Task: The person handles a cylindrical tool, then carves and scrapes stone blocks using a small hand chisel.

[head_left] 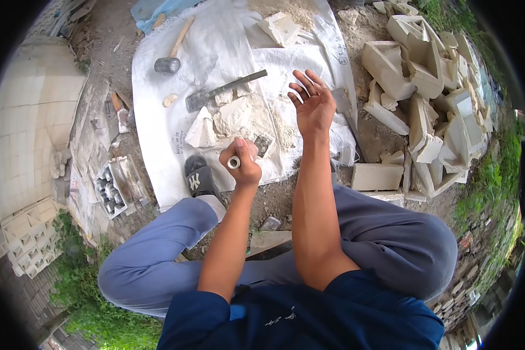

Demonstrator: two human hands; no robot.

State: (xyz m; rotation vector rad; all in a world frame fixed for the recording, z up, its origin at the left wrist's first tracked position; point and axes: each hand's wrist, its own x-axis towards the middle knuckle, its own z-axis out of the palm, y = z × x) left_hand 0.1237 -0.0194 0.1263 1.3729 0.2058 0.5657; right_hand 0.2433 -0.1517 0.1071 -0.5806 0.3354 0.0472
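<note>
My left hand [242,162] is closed around a hammer [233,163] with a round, pipe-like handle, its butt end facing me. A dark metal head [265,146] shows just past the fist, partly hidden. Palm up and fingers loosely spread, my right hand [314,105] is held over the white sheet [157,116] with nothing in it. Broken pale plaster-like chunks [233,118] and crumbs lie on the sheet beyond my left hand. Behind them rests a dark metal tool [224,91] with a broad, flat head.
A mallet [168,64] with a wooden handle lies at the sheet's far left. Another pale broken block [280,28] is at the far end. Pale angular pieces [426,105] are heaped on the right. A grey hollow block [111,189] sits left of my sandalled foot [199,177].
</note>
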